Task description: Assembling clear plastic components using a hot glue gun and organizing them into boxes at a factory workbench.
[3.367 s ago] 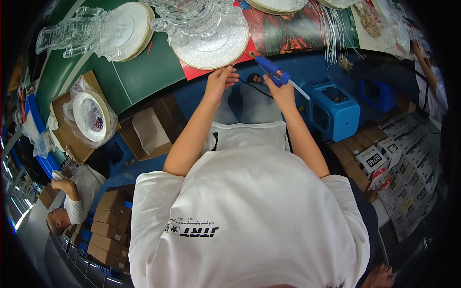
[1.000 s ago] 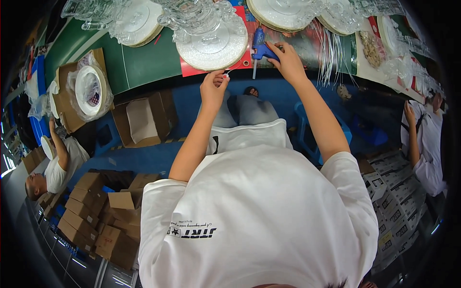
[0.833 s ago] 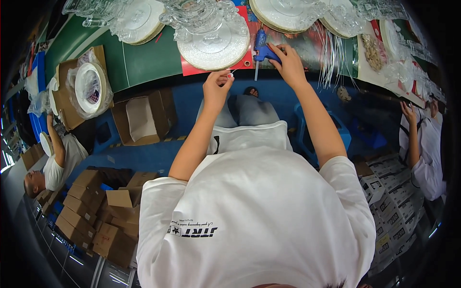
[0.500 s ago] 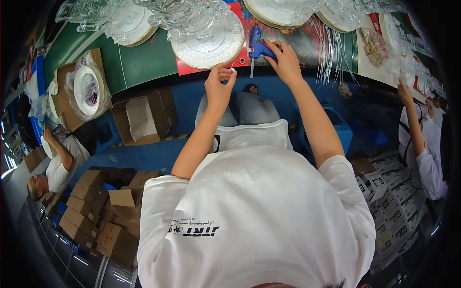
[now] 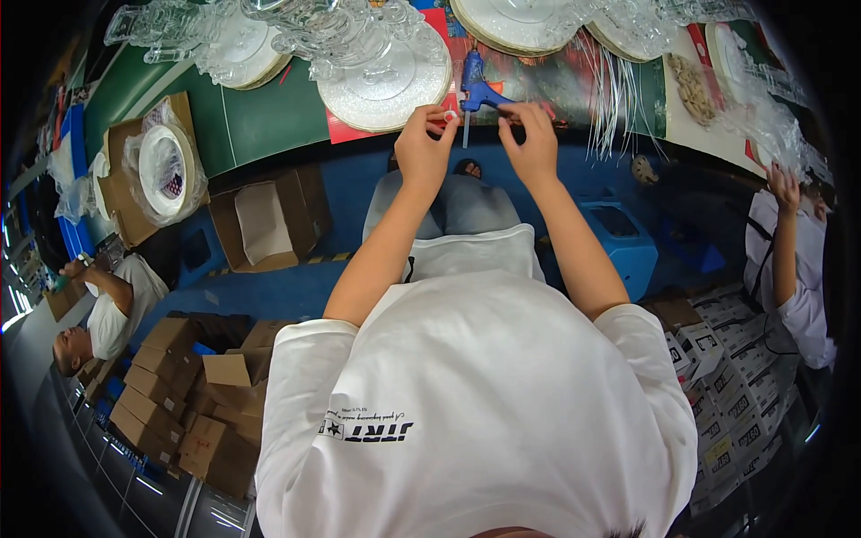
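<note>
My left hand (image 5: 423,151) is closed in a pinch on a small white piece (image 5: 450,116), too small to name closely. My right hand (image 5: 531,143) has thumb and fingers apart, its fingertips at the end of the handle of a blue glue gun (image 5: 484,94). The glue gun rests at the table's near edge, nozzle pointing away, with a pale glue stick (image 5: 465,133) sticking out toward me. Left of it, a stack of round white plates (image 5: 386,103) lies on a red sheet (image 5: 345,133), with clear glass-like pieces (image 5: 354,36) on top.
More plate stacks (image 5: 516,22) stand along the table's far side. Thin white strands (image 5: 619,99) hang over the edge at right. A blue stool (image 5: 619,242) and open carton (image 5: 269,220) are below. Co-workers sit at left (image 5: 117,300) and right (image 5: 789,269).
My right hand has drawn back along the glue gun's handle, and its fingers have spread. The left hand has moved right and slightly up, nearer the gun, with the small white piece.
</note>
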The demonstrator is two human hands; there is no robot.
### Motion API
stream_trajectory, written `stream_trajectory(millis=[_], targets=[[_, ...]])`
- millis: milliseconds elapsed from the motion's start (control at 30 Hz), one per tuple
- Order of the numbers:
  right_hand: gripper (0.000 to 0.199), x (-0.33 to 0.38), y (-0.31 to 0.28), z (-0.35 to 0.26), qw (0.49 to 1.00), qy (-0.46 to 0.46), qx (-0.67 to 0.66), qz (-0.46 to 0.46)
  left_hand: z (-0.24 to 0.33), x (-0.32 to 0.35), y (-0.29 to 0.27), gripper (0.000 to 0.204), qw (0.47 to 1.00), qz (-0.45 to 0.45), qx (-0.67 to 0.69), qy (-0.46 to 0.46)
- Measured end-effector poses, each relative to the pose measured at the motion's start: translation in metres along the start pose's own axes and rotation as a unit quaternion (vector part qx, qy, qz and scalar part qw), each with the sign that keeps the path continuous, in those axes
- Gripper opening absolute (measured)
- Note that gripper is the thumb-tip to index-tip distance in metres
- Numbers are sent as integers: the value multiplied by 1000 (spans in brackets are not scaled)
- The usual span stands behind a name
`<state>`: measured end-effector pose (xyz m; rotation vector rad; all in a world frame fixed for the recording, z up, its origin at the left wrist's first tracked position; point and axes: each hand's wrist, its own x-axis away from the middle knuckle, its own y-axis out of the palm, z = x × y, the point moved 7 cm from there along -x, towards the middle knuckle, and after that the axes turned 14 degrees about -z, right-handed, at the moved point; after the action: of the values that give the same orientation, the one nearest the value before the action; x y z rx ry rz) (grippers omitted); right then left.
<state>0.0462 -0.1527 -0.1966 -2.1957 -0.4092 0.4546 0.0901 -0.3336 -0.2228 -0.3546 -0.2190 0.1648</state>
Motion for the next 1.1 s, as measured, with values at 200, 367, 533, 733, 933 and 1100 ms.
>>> stream_trajectory(millis=[200,367,533,733,933,1100], targets=[[19,-3,46,-3,925,190,-302,-132,14,5,-1,28,983,44,-166,60],[21,-6,83,5,853,216,-445,-167,22,7,0,29,959,53,-258,107],[23,-6,85,11,829,249,-462,-191,23,9,-6,29,963,3,-235,133],[24,3,85,-3,760,283,-530,-250,17,-6,-19,33,954,-98,-201,200],[25,4,89,-4,735,287,-571,-228,31,-6,-12,33,927,-145,-255,232],[25,-4,87,-13,820,223,-482,-212,21,-7,-16,26,930,-77,-263,246]])
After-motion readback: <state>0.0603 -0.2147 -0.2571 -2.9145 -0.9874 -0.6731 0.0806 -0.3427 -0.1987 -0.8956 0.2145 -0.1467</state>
